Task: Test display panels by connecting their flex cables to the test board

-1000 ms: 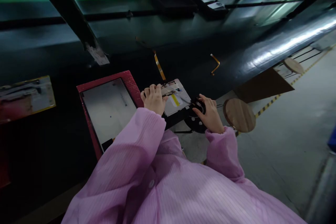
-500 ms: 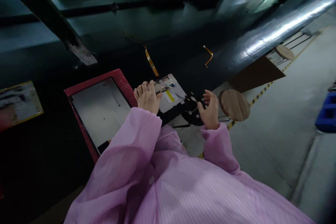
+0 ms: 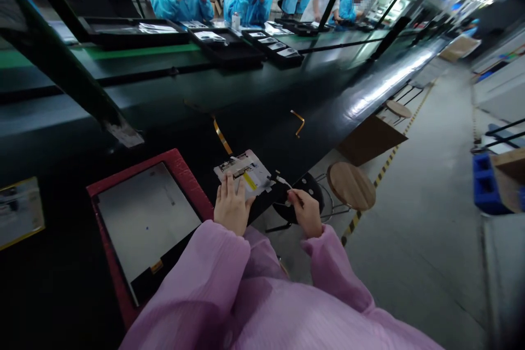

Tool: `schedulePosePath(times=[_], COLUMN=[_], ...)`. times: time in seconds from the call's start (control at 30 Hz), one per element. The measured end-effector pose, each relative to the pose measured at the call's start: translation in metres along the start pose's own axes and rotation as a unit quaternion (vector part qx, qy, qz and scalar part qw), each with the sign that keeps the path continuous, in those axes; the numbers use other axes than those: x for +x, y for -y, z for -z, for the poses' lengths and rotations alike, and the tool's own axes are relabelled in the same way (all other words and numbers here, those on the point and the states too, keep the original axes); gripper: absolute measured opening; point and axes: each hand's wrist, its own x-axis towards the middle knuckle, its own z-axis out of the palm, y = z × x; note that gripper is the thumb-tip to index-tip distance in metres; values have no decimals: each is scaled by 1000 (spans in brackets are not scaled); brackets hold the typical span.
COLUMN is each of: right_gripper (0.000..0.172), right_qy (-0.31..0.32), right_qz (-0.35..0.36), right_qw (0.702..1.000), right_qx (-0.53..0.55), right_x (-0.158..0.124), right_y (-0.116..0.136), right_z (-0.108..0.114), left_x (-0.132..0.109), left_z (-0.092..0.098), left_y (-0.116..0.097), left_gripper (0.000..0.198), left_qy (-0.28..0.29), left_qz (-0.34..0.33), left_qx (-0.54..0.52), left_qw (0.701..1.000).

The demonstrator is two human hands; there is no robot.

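Note:
A small flat electronic assembly (image 3: 259,170) with a yellow strip lies at the bench edge. My left hand (image 3: 231,205) rests flat on its near left part, fingers stretched out and partly hiding it. Just past the bench edge, my right hand (image 3: 305,211) is closed around a white cable (image 3: 283,180), whose plug end points towards the assembly; whether they touch I cannot tell. An orange flex ribbon (image 3: 222,137) runs from the assembly's far side. Left of my hands, a large display panel (image 3: 143,219) lies on a red padded mat (image 3: 186,172).
A second orange flex ribbon (image 3: 302,119) lies farther along the bench. Black trays (image 3: 229,53) stand at the back, with co-workers in blue beyond. A slanted post (image 3: 77,74) rises at left. Wooden stools (image 3: 351,185) and a brown board (image 3: 371,140) are at right.
My view has tilted up, bringing co-workers into sight. The right hand has gone from open, fingers apart, to closed on the white cable. My left hand now lies flatter over the assembly.

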Motion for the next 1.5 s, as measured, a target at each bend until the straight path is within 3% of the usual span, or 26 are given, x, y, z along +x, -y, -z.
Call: schedulePosePath(times=[0.23,0.37,0.57,0.7,0.87,1.07,1.2,1.33,1.5], right_gripper=[44,41,33,32,30,25,25,31,29], right_qy=[26,64,93,103,108,128,129,108,144], right_qz=[26,49,30,31,49,67,71,79,94], right_qw=[999,996,994,992,990,989,989,990,985], right_qx=[35,34,56,66,74,28,25,41,33], right_x=[24,38,45,54,71,94,94,87,84], right_y=[34,52,65,79,94,76,60,58,54], right_z=[-10,-17,-13,-9,-12,-36,-48,-45,-35], left_x=[3,4,5,7,6,9,10,10,9], left_z=[-1,4,13,18,21,21,25,31,33], left_y=[18,35,57,62,59,64,63,57,54], left_gripper=[56,57,57,58,55,57,58,59,61], left_qy=[-29,-10,24,51,21,29,38,56,50], left_qz=[14,27,14,18,27,37,52,68,75], left_qx=[28,36,31,26,45,44,32,26,14], left_qw=[999,999,999,998,998,998,997,996,996])
